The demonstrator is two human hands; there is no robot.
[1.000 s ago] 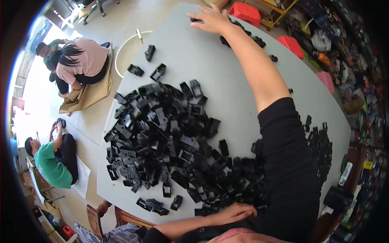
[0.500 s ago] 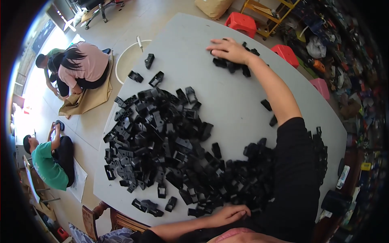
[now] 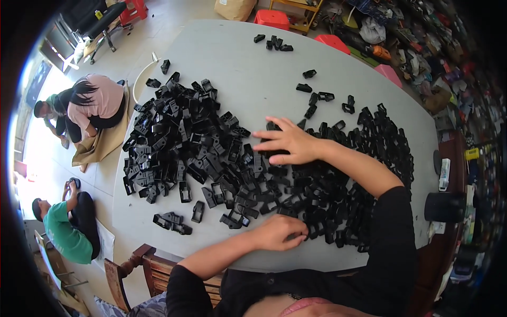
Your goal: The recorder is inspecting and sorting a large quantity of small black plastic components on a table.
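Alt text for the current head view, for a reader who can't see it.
A person's right hand, fingers spread, is over many black parts heaped on a gray table; the left hand is curled at the heap's near edge. Three other people sit or crouch on the floor at left.

A wheeled black chair (image 3: 87, 22) stands on pale floor (image 3: 105, 186).

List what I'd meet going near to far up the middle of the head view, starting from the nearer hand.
Left hand, right hand, far cluster of black parts, far edge of the gray table, red stool.
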